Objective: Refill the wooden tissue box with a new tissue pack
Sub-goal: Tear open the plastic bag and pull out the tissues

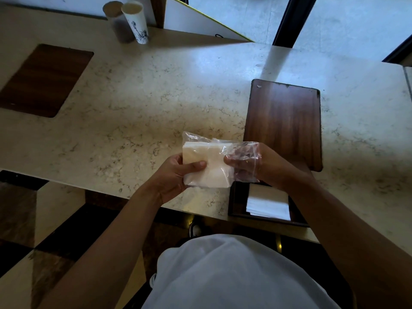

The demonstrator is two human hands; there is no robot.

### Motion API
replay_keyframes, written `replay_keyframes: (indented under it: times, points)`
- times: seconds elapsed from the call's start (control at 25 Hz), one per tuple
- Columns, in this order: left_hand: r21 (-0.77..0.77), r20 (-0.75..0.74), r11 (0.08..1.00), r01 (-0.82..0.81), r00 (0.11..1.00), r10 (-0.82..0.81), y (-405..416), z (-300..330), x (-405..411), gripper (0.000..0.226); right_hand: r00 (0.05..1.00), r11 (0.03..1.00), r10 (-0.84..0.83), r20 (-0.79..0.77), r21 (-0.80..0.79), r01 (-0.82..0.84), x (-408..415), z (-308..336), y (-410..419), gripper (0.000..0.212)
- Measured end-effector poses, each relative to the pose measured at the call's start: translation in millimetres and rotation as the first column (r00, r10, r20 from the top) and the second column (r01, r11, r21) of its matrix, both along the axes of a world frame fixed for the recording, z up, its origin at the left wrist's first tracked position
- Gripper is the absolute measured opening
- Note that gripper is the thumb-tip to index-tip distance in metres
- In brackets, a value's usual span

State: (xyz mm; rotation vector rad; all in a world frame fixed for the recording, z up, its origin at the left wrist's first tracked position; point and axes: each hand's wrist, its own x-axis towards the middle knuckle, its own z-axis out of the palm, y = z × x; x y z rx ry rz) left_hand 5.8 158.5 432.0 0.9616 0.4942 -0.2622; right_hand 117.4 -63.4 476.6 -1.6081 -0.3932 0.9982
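Observation:
I hold a stack of white tissues (207, 168) in a clear plastic wrapper (245, 159) above the front of the marble counter. My left hand (178, 177) grips the stack's left end, thumb on top. My right hand (256, 166) grips the loose wrapper at the right end, partly covered by the plastic. Below my right wrist the open wooden tissue box (237, 204) sits at the counter's front edge with a few white tissues (268, 202) inside. Its flat wooden lid (283, 121) lies on the counter just behind it.
A marble counter (156, 97) spreads ahead. A dark wooden mat (42, 79) lies at the far left. A patterned white paper cup (136, 21) stands at the back beside a mirror that reflects it. A window frame is at the back right.

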Motion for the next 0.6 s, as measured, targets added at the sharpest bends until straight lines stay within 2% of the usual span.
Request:
replay_keyframes:
  times: [0.08, 0.2, 0.24, 0.4, 0.6]
  points:
    - [0.041, 0.007, 0.999, -0.005, 1.0, 0.004, -3.3, -1.2, 0.6, 0.06, 0.997, 0.998, 0.011, 0.072, -0.064, -0.006, -1.0, -3.8, 5.2, 0.051]
    - [0.099, -0.001, 0.995, -0.022, 1.0, 0.022, -7.0, -1.3, 1.8, 0.056, 0.997, 0.995, -0.014, 0.073, -0.099, 0.021, -1.5, -8.3, 10.9, 0.021]
    - [0.116, -0.005, 0.993, -0.021, 1.0, 0.022, -8.0, -0.7, 2.1, 0.056, 0.998, 0.994, -0.035, 0.061, -0.103, 0.042, -1.3, -9.2, 11.3, 0.016]
    - [0.16, -0.043, 0.987, -0.03, 0.998, 0.038, -8.1, 1.1, 2.9, 0.056, 0.996, 0.992, -0.084, 0.023, -0.095, 0.086, 1.3, -12.8, 11.4, 0.012]
    - [0.115, -0.023, 0.993, -0.022, 0.999, 0.025, -1.0, 0.7, 2.2, 0.039, 0.992, 0.988, -0.128, 0.024, -0.081, 0.129, 6.4, -12.5, 5.0, 0.011]
